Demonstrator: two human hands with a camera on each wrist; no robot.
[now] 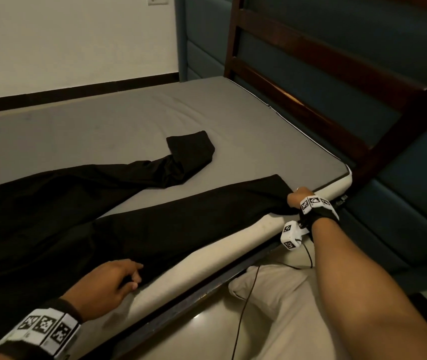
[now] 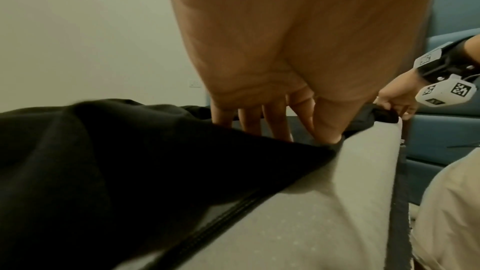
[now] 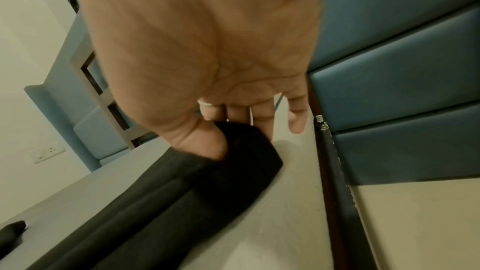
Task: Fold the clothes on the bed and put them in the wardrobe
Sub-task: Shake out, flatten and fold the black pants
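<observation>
Black trousers [image 1: 155,224] lie spread across the grey bed sheet [image 1: 259,136]. The near leg runs along the front edge, and the far leg [image 1: 191,154] ends doubled back. At the bed's right front corner my right hand [image 1: 295,198] pinches the near leg's hem. The right wrist view shows this hand [image 3: 228,137] with the thumb on the hem [image 3: 249,151] and the fingers behind it. My left hand [image 1: 129,276] rests on the trousers by the mattress edge. Seen from the left wrist, its fingers [image 2: 275,122] lie fairly straight on the cloth [image 2: 130,161].
A dark wooden bed frame [image 1: 311,74] rises along the right side, with blue padded wall panels [image 1: 402,203] behind it. The cream mattress side [image 1: 207,258] faces me. My beige trouser leg [image 1: 272,294] and a thin black cable [image 1: 243,307] are below the bed edge.
</observation>
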